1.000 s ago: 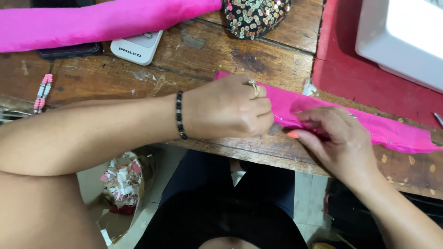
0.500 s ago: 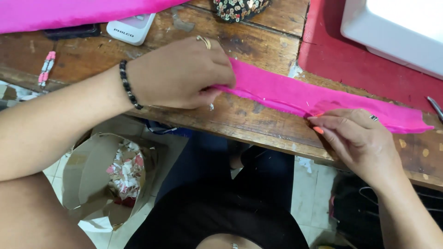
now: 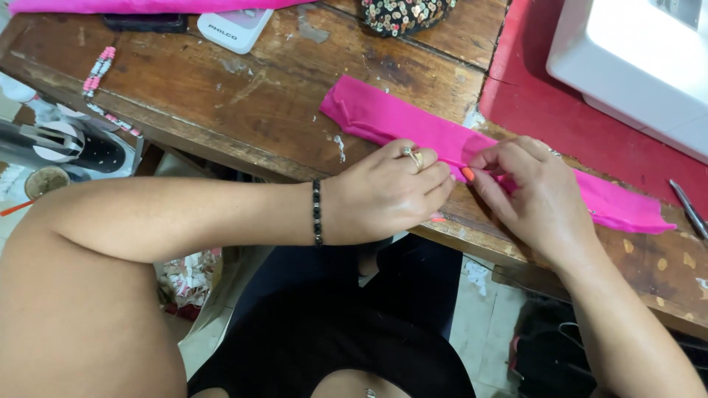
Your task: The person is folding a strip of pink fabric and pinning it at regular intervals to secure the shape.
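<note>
Pinching the pink fabric strip (image 3: 413, 129) with both hands, head view only. My left hand (image 3: 387, 195) has its fingertips pressed together on the near edge of the strip, about mid-length; my right hand (image 3: 535, 195) meets it just beside, thumb and forefinger closed on the same fold. Each grip is shut on cloth, not spread.

Location: the strip lies flat and slantwise across the near part of the wooden desk (image 3: 243, 103), its far-left end free and folded over, its right end running past my right hand toward the red mat (image 3: 582, 125).

Handling, judged: thin, soft and very light; no stiffness, so it sags or creases wherever unsupported. The surface looks smooth, so the fold may slide open unless pinched tightly. Not fragile. Best hold is at the folded edge, two pinches close together, the rest left resting on the desk.

Surroundings: white sewing machine (image 3: 641, 59) at upper right, well apart from the hands; a metal tool (image 3: 689, 210) near the right end of the strip; a sequinned item (image 3: 405, 13) and a white device (image 3: 232, 26) at the far edge; a bead string (image 3: 99, 70) at left.
</note>
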